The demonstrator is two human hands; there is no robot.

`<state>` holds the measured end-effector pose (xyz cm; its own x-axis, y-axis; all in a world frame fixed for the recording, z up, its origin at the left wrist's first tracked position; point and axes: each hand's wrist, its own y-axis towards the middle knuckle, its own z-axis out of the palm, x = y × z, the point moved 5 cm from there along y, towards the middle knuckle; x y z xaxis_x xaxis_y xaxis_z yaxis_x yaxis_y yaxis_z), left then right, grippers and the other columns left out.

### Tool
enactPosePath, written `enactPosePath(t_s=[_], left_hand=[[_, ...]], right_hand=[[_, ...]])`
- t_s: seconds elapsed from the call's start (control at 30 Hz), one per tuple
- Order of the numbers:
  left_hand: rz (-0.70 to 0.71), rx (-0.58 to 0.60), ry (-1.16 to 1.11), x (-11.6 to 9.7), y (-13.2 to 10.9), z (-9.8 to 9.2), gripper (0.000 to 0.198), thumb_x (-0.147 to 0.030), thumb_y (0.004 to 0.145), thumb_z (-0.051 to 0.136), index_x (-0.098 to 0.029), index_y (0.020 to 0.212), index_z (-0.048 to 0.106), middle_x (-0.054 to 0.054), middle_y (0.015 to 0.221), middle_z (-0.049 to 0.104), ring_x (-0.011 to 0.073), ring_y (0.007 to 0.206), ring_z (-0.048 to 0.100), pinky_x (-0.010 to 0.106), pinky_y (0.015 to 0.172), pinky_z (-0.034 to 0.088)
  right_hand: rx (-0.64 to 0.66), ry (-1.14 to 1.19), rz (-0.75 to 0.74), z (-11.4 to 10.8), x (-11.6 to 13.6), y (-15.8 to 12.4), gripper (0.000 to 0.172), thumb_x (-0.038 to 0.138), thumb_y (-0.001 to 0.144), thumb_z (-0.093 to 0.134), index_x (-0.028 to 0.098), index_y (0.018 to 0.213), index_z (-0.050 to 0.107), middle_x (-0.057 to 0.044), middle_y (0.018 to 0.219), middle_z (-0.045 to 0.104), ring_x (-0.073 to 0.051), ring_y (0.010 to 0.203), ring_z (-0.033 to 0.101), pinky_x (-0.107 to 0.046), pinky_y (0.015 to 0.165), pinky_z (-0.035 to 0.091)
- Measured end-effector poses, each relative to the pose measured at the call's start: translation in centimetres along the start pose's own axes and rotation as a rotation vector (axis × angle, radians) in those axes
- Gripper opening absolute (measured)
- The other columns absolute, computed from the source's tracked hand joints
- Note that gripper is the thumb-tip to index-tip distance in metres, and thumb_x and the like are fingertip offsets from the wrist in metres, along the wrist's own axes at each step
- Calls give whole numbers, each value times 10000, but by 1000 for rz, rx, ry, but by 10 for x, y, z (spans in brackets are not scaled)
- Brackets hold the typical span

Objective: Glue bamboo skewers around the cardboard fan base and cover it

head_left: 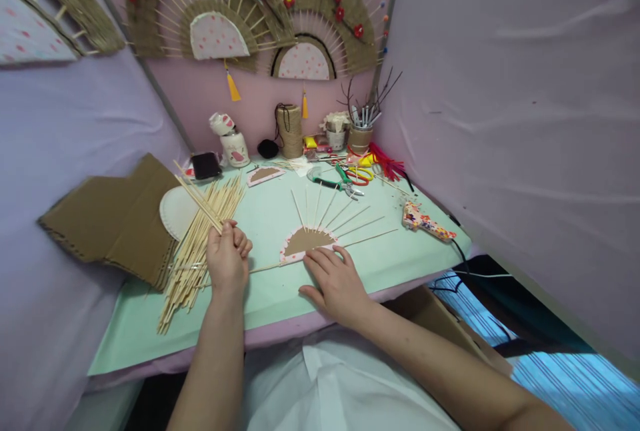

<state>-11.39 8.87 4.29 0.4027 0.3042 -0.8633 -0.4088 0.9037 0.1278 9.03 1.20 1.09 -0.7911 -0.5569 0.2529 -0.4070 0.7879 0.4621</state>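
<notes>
My left hand is closed around a few thin wooden sticks, held tilted above a big pile of bamboo skewers. In front of me lies a half-round cardboard piece with a dotted pink-and-white border. Several skewers fan out from its curved edge to the top and right, and one more skewer runs left from its lower left corner. Resting flat on the lower edge of the cardboard is my right hand, fingers stretched out.
A brown cardboard sheet and a white round piece lie left. Green-handled pruning shears and scissors lie behind. A patterned glue gun is at right. Twine and jars stand along the back, below finished fans.
</notes>
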Motion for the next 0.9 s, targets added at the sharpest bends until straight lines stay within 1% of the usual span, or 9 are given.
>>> enactPosePath(t_s=[0.27,0.43,0.57,0.63,0.67,0.73,0.77,0.83,0.9], left_hand=[[4,4,4,1,-1,-1,205,-316,897,627,-187,813,493,-103,505,345,40,382,252,145,378,216],[-17,-9,-3,0,-2,0,179,-291,910,602,-187,812,495,-99,500,359,40,373,250,146,375,218],[-87,10,-30,-2,-8,7,147,-260,908,586,-191,821,490,-93,499,379,47,377,278,155,384,236],[-140,64,-44,-1,-19,15,161,-287,890,612,-195,838,491,-86,513,408,57,398,335,164,409,278],[-159,114,-37,0,-26,21,181,-315,883,625,-196,849,492,-79,531,437,61,416,370,173,436,316],[-152,243,13,2,-41,35,217,-393,899,602,-203,886,499,-73,545,463,83,461,435,204,503,380],[-134,310,64,4,-47,42,238,-432,915,578,-205,913,505,-68,556,477,94,500,470,217,545,400],[-79,417,181,6,-53,53,278,-482,938,533,-204,938,512,-63,572,482,105,553,484,230,600,406],[3,469,297,5,-49,60,312,-512,948,501,-202,914,508,-58,591,474,109,580,468,239,633,399]], right_hand=[[-2,40,13,2,-1,0,507,460,925,602,154,1326,555,-123,1342,628,-277,1248,521,-488,1129,214],[-6,112,40,2,-1,-1,492,431,912,626,160,1319,566,-143,1340,625,-298,1249,524,-506,1128,215],[-27,231,60,-5,-2,-1,406,390,913,627,175,1257,607,-147,1309,639,-301,1228,547,-535,1120,233],[-58,314,80,-15,-6,3,334,365,933,591,187,1214,624,-147,1288,646,-296,1213,559,-552,1106,258],[-76,361,93,-21,-9,8,307,355,945,565,194,1199,627,-145,1278,647,-291,1213,559,-552,1095,283],[-97,466,115,-35,-15,23,280,348,968,508,206,1180,624,-135,1254,651,-270,1215,559,-513,1056,368],[-93,522,121,-42,-17,34,278,353,975,488,212,1175,620,-125,1231,658,-251,1193,574,-473,1018,422],[-44,625,113,-54,-17,61,288,367,969,487,219,1181,615,-102,1180,670,-217,1107,621,-389,903,512],[24,703,85,-64,-13,91,321,375,921,555,215,1192,618,-91,1160,661,-201,1023,646,-332,782,550]])
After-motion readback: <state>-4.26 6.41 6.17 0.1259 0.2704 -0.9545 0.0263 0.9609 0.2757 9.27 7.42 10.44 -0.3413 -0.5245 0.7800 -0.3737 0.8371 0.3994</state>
